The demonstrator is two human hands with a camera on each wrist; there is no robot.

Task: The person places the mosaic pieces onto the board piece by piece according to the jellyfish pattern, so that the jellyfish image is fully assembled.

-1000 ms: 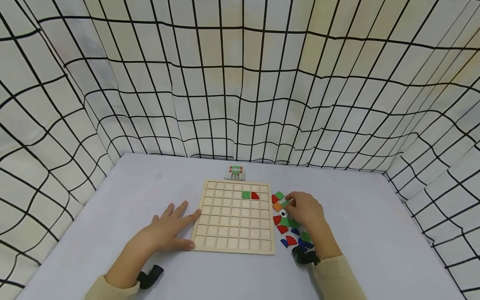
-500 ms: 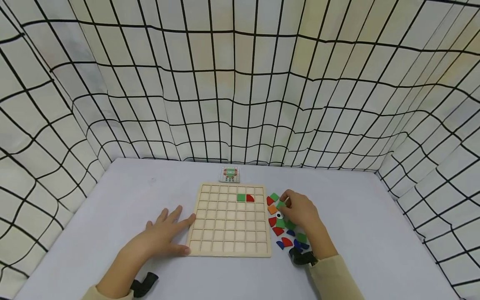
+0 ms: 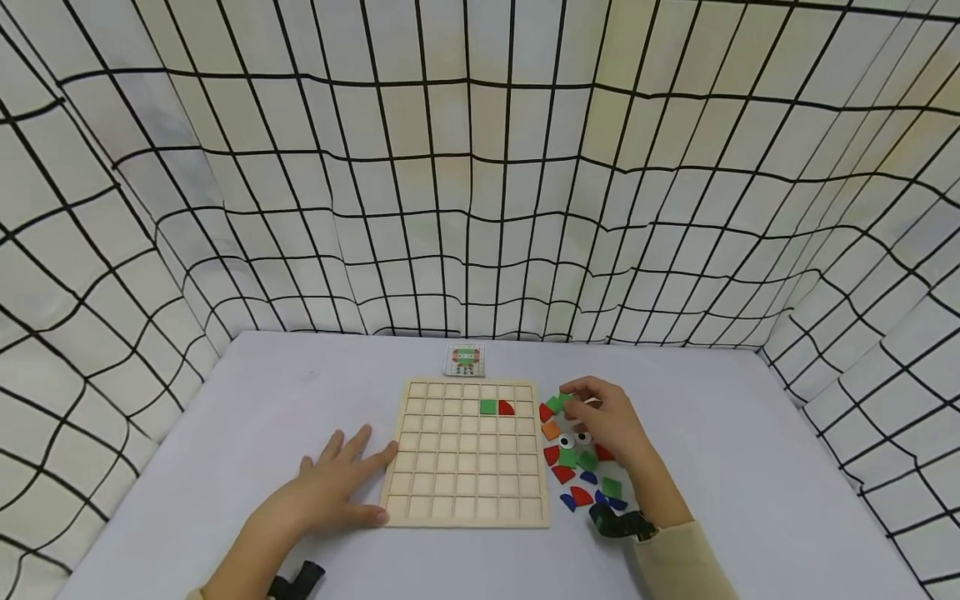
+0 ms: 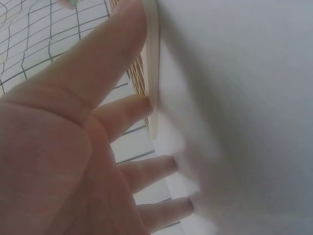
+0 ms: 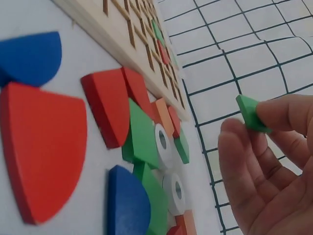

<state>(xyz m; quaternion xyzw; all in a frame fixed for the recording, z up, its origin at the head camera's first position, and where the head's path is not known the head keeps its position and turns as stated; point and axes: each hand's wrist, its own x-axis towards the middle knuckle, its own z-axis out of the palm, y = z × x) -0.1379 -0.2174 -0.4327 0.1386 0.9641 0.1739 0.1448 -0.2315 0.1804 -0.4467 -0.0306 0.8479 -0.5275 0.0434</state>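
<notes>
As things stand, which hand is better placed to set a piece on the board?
Probably the right hand: it pinches a green piece, while the left hand touches the wooden board and holds no piece.

A: Sort of place?
B: Small netted booth [image 3: 453, 185], prob. lab-type rec. setup; bldg around it can't tell.
A: Evid.?
B: Blk net [image 3: 470, 156] at back + both sides, pale backing [image 3: 536, 121] behind it, plain white tbl [image 3: 705, 417] reaching up to it, blk cam gear [image 3: 618, 523] at each wrist.
</notes>
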